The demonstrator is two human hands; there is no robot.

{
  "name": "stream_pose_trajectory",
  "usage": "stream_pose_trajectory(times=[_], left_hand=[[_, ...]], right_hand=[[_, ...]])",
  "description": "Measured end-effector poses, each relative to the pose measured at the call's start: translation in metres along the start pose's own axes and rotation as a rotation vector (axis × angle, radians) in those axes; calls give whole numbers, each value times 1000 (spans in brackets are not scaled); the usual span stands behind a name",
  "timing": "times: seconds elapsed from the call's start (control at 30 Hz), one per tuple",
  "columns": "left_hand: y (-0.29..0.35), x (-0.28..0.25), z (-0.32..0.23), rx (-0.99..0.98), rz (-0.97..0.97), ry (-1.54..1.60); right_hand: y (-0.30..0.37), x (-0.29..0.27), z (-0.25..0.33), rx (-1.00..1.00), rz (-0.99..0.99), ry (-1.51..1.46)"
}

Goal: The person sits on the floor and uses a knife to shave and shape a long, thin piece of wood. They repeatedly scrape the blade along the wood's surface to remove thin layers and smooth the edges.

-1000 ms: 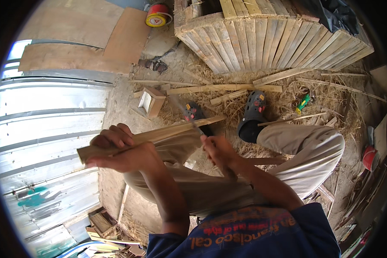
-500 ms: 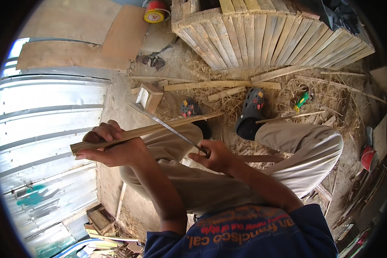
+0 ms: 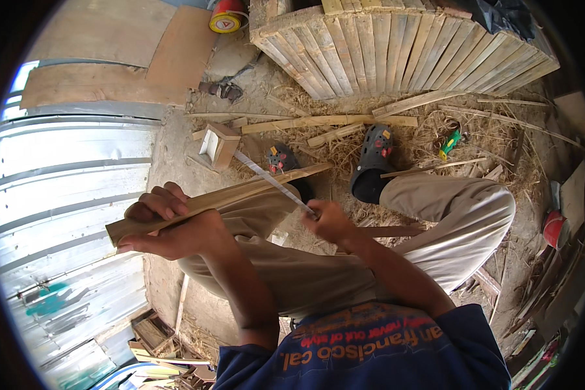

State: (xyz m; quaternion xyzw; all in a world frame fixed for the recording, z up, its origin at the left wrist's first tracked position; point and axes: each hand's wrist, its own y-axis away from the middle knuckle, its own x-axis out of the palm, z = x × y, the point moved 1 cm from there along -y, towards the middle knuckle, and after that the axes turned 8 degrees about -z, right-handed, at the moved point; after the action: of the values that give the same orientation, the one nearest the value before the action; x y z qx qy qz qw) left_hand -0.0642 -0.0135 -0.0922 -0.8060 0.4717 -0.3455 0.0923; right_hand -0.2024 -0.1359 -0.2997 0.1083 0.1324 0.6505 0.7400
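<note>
My left hand (image 3: 169,227) is wrapped around the near-left end of a long wooden strip (image 3: 253,190), its fingers over the top and the thumb along the lower edge. The strip slants away to the right above my left leg, tapering toward its far end. Closed around the dark handle of a long knife (image 3: 270,177) is my right hand (image 3: 331,224). The narrow metal blade points away and to the left, crossing the strip in the picture; whether they touch I cannot tell. My fist hides most of the handle.
A small open wooden box (image 3: 225,151) stands beyond the strip, near my left shoe (image 3: 283,158). Loose slats (image 3: 331,123) and straw litter the ground. At the back is a slatted wooden structure (image 3: 383,55). A green tool (image 3: 450,144) lies right of my right shoe (image 3: 374,151); corrugated metal (image 3: 71,175) borders the left.
My right hand and the knife have moved rightward and slightly away, drawing the blade's tip back from beside the box. The strip is turned a little, showing more of its broad face.
</note>
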Motion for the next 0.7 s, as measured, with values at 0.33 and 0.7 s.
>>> stream_pose_trajectory(times=[0.33, 0.7], left_hand=[[-3, 7, 2, -2, -32, -23], [-3, 13, 6, 51, -25, -80]], right_hand=[[1, -3, -7, -93, 38, -18], [-3, -3, -16, 122, 52, 116]])
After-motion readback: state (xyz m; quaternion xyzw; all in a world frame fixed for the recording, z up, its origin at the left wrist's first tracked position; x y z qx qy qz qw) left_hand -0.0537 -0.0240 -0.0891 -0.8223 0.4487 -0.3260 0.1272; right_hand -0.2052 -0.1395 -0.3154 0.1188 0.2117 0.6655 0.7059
